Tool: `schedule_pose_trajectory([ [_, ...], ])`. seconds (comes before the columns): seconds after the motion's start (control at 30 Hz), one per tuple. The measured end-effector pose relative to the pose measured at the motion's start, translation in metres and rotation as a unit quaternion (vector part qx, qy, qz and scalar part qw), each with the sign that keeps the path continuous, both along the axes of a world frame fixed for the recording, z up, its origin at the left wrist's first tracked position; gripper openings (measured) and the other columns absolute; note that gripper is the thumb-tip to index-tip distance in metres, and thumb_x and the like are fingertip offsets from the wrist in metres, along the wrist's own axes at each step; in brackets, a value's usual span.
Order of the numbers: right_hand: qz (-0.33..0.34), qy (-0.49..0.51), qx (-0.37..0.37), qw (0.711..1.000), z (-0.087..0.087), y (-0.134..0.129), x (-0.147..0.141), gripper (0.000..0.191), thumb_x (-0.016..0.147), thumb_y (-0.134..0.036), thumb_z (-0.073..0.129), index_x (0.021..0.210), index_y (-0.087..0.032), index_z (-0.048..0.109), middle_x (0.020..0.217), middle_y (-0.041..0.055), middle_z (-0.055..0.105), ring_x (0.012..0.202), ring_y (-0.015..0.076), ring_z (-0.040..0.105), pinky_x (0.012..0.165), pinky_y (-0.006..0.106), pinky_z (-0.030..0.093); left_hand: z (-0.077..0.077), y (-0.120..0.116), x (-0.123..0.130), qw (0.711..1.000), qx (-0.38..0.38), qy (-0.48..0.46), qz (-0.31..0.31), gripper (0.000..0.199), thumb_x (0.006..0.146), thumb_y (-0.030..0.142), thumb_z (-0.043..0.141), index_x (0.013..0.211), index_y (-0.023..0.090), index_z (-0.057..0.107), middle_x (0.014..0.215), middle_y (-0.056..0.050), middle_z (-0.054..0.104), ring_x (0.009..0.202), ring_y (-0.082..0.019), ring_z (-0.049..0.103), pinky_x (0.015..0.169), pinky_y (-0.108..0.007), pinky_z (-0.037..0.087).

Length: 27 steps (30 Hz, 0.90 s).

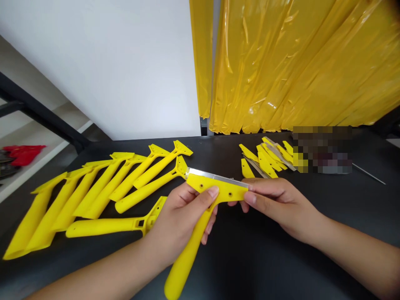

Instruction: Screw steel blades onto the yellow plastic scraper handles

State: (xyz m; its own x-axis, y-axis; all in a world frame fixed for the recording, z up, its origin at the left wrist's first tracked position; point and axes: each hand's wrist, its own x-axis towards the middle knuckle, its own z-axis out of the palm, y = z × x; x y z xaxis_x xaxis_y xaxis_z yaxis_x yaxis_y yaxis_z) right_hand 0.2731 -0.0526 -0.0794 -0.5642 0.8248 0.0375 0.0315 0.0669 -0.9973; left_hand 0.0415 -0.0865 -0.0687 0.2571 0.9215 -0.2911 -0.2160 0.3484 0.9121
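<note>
Left hand [184,212] grips, right hand [281,204] pinches this yellow plastic scraper [221,195]: silver metal blade [215,176] in, round holes [230,193] seemingly screwless; yellow plastic handles [103,227] remain.

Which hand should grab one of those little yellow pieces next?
Probably the right hand: it's nearer the small yellow pieces and pinches only one end of the scraper head, while the left hand grips nearer its middle.

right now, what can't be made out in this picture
All in head view:
Scraper: far side turned away.
Yellow handle lying by the left hand: head partly behind that hand.
Area right of the yellow pieces: masked by pixelation.
Dark item, far left: cut by picture edge.
</note>
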Motion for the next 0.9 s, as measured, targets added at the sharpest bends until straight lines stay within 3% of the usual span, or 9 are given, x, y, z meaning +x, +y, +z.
schedule_pose_trajectory([
  [0.07,0.004,0.024,-0.027,0.999,-0.001,-0.001,-0.001,0.026,0.104,-0.041,0.067,0.091,-0.023,0.082,0.089,0.0041,0.072,0.085,0.0168,0.062,0.079,0.030,0.045,0.001,0.000,0.001,1.000,0.004,-0.001,0.004,0.033,0.096,0.045,0.074,0.081,0.017,0.065,0.062,0.003,0.061,0.044,-0.008,0.054,0.038,-0.016,0.047],
  [0.2,0.022,0.109,-0.154,0.982,-0.005,-0.004,-0.004,0.027,0.103,-0.040,0.067,0.091,-0.019,0.078,0.086,0.0032,0.072,0.075,0.0136,0.059,0.074,0.029,0.045,0.003,0.000,0.003,1.000,0.008,0.005,0.017,0.034,0.096,0.044,0.075,0.079,0.018,0.063,0.061,0.004,0.060,0.043,-0.008,0.053,0.038,-0.016,0.046],
  [0.3,0.025,0.123,-0.179,0.976,-0.005,-0.005,-0.005,0.029,0.104,-0.039,0.067,0.087,-0.017,0.076,0.082,0.0024,0.070,0.073,0.0122,0.058,0.071,0.027,0.044,0.004,0.000,0.004,1.000,0.017,0.009,0.020,0.032,0.095,0.044,0.076,0.081,0.018,0.063,0.061,0.004,0.060,0.043,-0.008,0.053,0.038,-0.017,0.046],
  [0.4,0.024,0.107,-0.147,0.983,-0.006,-0.005,-0.004,0.028,0.104,-0.038,0.068,0.088,-0.017,0.077,0.083,0.0028,0.070,0.075,0.0125,0.058,0.072,0.027,0.044,0.004,0.000,0.004,0.999,0.028,0.026,-0.001,0.031,0.096,0.047,0.074,0.087,0.019,0.067,0.055,0.005,0.057,0.042,-0.008,0.049,0.040,-0.017,0.043],
  [0.53,0.026,0.096,-0.130,0.986,-0.006,-0.004,-0.002,0.027,0.104,-0.039,0.067,0.091,-0.018,0.078,0.083,0.0031,0.071,0.075,0.0141,0.058,0.071,0.028,0.045,0.005,-0.002,0.002,0.996,0.028,0.073,-0.047,0.046,0.096,0.052,0.071,0.068,0.016,0.064,0.050,0.003,0.052,0.039,-0.007,0.044,0.040,-0.018,0.038],
  [0.63,0.021,0.061,-0.101,0.993,-0.003,-0.003,-0.001,0.030,0.104,-0.041,0.066,0.087,-0.019,0.076,0.080,0.0030,0.069,0.074,0.0149,0.058,0.071,0.029,0.046,0.006,-0.003,0.001,0.994,0.029,0.096,-0.043,0.049,0.097,0.051,0.069,0.063,0.017,0.061,0.049,0.003,0.051,0.039,-0.007,0.043,0.040,-0.019,0.038],
  [0.8,-0.028,-0.094,0.046,0.994,0.008,-0.007,-0.004,0.036,0.102,-0.047,0.067,0.076,-0.021,0.070,0.071,0.0002,0.062,0.068,0.0150,0.055,0.065,0.028,0.044,0.007,-0.003,0.001,0.993,0.038,0.099,-0.043,0.049,0.098,0.049,0.068,0.061,0.018,0.059,0.048,0.003,0.051,0.039,-0.007,0.042,0.041,-0.020,0.037],
  [0.9,-0.073,-0.163,0.163,0.970,0.021,-0.002,0.004,0.031,0.104,-0.048,0.062,0.088,-0.025,0.074,0.079,0.0016,0.069,0.074,0.0176,0.063,0.069,0.030,0.048,0.009,-0.001,0.000,0.994,0.028,0.100,-0.041,0.050,0.098,0.049,0.069,0.061,0.019,0.057,0.049,0.003,0.052,0.040,-0.008,0.044,0.041,-0.019,0.037],
])
